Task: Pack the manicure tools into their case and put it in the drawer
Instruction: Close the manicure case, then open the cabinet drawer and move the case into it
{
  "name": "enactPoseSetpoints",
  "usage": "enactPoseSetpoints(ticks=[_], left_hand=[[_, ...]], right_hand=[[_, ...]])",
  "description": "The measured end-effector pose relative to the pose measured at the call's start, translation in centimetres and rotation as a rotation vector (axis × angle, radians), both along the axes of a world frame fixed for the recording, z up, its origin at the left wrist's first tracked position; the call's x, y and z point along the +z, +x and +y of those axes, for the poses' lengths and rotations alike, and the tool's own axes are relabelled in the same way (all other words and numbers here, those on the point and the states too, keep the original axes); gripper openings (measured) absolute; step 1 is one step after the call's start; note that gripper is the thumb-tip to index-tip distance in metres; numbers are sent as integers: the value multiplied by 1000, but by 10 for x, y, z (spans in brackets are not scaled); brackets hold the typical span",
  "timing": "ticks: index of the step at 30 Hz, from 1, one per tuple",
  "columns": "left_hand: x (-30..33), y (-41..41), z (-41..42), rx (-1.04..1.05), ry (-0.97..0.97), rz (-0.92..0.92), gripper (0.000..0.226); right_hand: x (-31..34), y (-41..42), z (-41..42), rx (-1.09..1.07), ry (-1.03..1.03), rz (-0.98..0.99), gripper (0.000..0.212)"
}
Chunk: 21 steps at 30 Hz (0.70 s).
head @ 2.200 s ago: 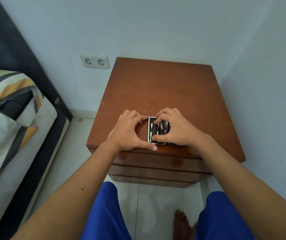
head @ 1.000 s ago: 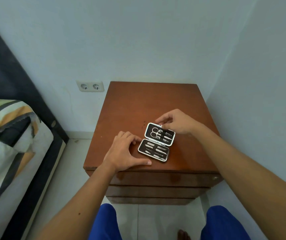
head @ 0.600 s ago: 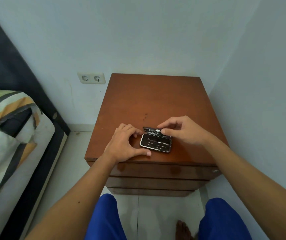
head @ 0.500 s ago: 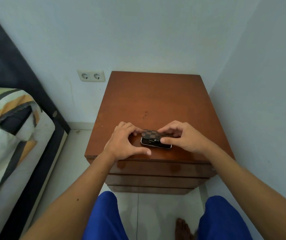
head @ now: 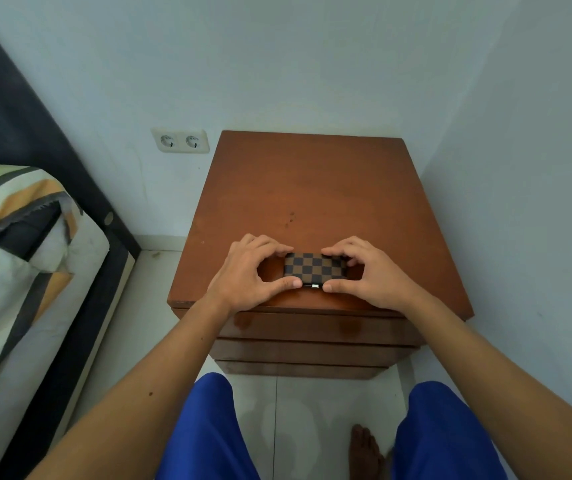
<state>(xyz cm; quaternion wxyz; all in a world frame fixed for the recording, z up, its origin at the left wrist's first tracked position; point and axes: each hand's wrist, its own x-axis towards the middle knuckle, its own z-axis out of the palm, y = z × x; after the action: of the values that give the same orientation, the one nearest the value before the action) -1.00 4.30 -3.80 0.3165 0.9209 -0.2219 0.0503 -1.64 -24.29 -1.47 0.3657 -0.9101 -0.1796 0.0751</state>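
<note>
Nightstand (head: 312,188); closed case (head: 315,269) pinched by left hand (head: 243,277), right hand (head: 379,277)

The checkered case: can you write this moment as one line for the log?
stage: case shut | checkered case on nightstand top | left hand and right hand grip its ends | drawers closed

A closed checkered case (head: 314,269) lies near the front edge of a brown nightstand worktop (head: 312,188). The left hand (head: 248,275) and right hand (head: 371,273) pinch its two ends, thumbs at the near edge beside what looks like a metal clasp (head: 315,286). Closed drawers (head: 312,329) sit below.
</note>
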Motion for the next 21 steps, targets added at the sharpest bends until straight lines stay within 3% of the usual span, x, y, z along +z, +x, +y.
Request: enactPoseSetpoints(ticks=[15,19,21], left_hand=[[3,-3,-2,17,79,-37,69],[10,-16,1,60,128,-73,82],[10,-25,12,75,202,-114,93]], right_hand=[[-6,-6,3,-17,7,-87,66],[-2,-20,2,-70,48,-85,82],[1,-30,-7,-98,-24,-114,96]])
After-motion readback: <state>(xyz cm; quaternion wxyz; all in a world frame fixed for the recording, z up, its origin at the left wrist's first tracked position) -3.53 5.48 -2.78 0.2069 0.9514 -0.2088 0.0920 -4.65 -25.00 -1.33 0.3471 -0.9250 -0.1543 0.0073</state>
